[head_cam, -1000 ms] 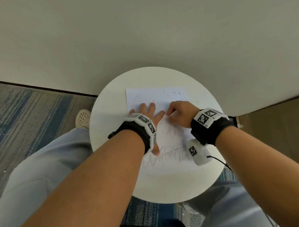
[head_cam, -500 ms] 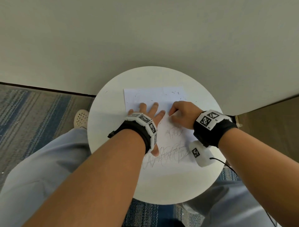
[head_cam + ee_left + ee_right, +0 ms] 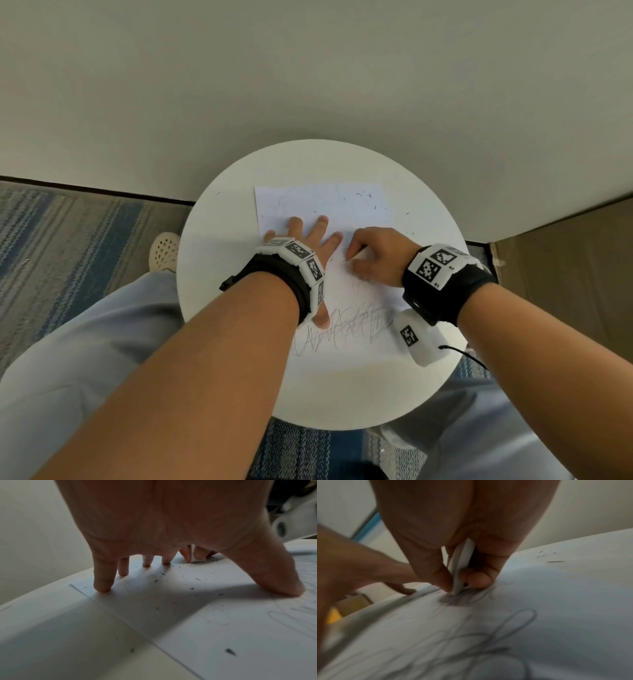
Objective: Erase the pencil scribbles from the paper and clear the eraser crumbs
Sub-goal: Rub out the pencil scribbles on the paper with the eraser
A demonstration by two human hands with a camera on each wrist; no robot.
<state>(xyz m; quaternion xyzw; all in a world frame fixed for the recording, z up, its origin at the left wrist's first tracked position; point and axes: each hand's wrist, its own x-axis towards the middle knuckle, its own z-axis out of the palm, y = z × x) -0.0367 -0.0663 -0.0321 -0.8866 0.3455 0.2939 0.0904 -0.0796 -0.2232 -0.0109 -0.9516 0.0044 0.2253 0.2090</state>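
Note:
A white sheet of paper (image 3: pixel 318 202) lies on the round white table (image 3: pixel 219 281). Pencil scribbles (image 3: pixel 342 329) cross its near half, and dark eraser crumbs (image 3: pixel 363 196) dot its far half. My left hand (image 3: pixel 308 236) presses flat on the paper with fingers spread (image 3: pixel 102 586). My right hand (image 3: pixel 373 253) pinches a thin white eraser (image 3: pixel 460 566) between thumb and fingers. The eraser's tip touches the paper on a smudged grey patch (image 3: pixel 453 600). The eraser (image 3: pixel 195 557) also shows past my left palm.
The table stands against a pale wall (image 3: pixel 308 85). Striped blue-grey carpet (image 3: pixel 68 233) and a white shoe (image 3: pixel 163 251) lie to the left. A brown surface (image 3: pixel 565 274) is at the right. A few crumbs (image 3: pixel 407 214) lie on the table beyond the paper's right edge.
My right hand with the eraser has shifted slightly back and forth over the middle scribbles, which look fainter now. My left hand stays pressed on the paper.

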